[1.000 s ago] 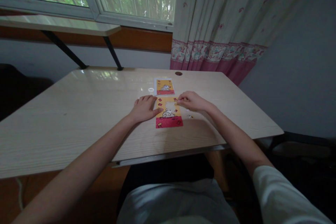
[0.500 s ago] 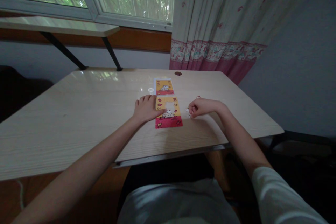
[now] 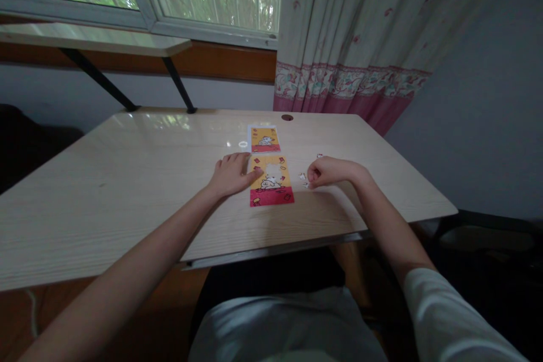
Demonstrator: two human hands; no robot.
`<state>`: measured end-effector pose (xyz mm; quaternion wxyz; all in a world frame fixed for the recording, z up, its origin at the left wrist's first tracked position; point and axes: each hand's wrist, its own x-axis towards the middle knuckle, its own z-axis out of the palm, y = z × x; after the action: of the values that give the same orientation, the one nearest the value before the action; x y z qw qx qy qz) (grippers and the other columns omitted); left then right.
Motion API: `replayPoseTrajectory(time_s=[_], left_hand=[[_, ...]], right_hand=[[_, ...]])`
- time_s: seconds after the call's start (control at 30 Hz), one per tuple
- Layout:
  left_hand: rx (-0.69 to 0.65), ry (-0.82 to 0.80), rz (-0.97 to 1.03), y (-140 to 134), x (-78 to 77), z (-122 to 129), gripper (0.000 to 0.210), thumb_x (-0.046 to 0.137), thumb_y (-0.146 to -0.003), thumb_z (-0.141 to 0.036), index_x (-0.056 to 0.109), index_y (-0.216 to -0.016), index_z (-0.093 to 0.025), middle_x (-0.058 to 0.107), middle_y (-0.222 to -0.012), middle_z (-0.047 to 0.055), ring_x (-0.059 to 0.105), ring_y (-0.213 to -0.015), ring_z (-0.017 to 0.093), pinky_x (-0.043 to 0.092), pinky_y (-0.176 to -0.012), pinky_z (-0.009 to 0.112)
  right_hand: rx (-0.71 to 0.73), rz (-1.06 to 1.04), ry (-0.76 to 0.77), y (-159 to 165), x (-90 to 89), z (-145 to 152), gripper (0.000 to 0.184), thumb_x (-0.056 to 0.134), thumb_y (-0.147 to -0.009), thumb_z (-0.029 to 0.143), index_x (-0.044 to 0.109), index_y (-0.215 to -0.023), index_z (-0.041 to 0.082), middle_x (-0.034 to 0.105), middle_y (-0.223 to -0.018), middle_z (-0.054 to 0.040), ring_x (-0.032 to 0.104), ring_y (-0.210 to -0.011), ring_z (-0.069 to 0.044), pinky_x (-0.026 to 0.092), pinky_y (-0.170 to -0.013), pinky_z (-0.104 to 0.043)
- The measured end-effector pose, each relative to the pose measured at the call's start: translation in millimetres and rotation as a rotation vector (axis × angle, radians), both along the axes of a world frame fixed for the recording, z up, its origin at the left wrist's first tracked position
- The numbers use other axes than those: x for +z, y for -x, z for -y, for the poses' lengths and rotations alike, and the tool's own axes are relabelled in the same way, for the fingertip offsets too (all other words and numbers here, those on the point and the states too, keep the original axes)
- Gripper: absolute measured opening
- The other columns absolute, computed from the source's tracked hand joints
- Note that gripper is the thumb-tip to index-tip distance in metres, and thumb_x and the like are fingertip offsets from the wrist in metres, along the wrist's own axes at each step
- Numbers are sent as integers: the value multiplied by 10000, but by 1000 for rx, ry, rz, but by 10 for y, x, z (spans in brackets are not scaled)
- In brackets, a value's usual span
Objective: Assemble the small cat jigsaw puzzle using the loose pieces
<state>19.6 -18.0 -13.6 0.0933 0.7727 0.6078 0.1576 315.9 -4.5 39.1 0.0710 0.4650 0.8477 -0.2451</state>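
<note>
A yellow-and-red picture puzzle with a white cartoon animal lies flat on the desk, with a pale gap in its upper middle. My left hand rests at its left side, fingers spread and the thumb on the puzzle's edge. To the right, my right hand is closed with its fingers curled down at the desk top; whatever they pinch is hidden. Small white puzzle pieces lie beside those fingertips, and another loose piece lies beyond the hand.
A smaller card with a like picture lies just beyond the puzzle on the wooden desk. A raised shelf stands at the back left. A curtain hangs behind the desk, beside the window.
My left hand has slid slightly left, its thumb drawing back from the puzzle's middle to its left edge. My right hand has shifted a touch right, showing more of the small pieces.
</note>
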Motion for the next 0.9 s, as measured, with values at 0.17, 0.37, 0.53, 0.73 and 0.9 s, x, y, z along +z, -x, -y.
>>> replayPoseTrajectory(time_s=[0.17,0.37,0.53,0.73,0.9], left_hand=[[-14,-30,-37,6,-6,2,726,554,-765,-641,491,-1356,-225,539,-1376,143,461,-1248,393,358,-1004,551],[-15,-19,-47,0,0,11,720,543,-774,-651,485,-1352,-225,529,-1387,145,456,-1262,390,353,-1019,556],[-24,-24,-27,14,-18,-5,713,497,-810,-665,502,-1333,-182,526,-1388,166,455,-1272,385,351,-1030,561],[-40,-96,64,38,-54,-47,463,509,-858,-544,630,-1174,-228,613,-1242,103,528,-1184,312,396,-1004,490],[-95,-143,67,40,-20,-38,343,517,-881,-462,708,-1033,-221,682,-1116,83,555,-1118,292,402,-990,465]], right_hand=[[-6,17,30,19,-6,15,74,711,-681,200,647,-670,166,602,-620,24,513,-587,-107,387,-661,-268],[57,-77,50,10,1,-11,69,692,-675,171,624,-689,164,589,-628,28,500,-590,-99,353,-574,-232],[-25,-406,125,-12,-12,-78,143,703,-713,255,649,-797,152,643,-690,4,563,-633,-111,413,-600,-228],[-133,-738,223,75,-60,-124,341,753,-717,308,660,-1004,148,698,-775,-23,622,-693,-119,472,-636,-231],[-163,-790,198,113,-98,-135,307,755,-723,276,657,-985,148,691,-750,-12,619,-672,-113,471,-625,-229]])
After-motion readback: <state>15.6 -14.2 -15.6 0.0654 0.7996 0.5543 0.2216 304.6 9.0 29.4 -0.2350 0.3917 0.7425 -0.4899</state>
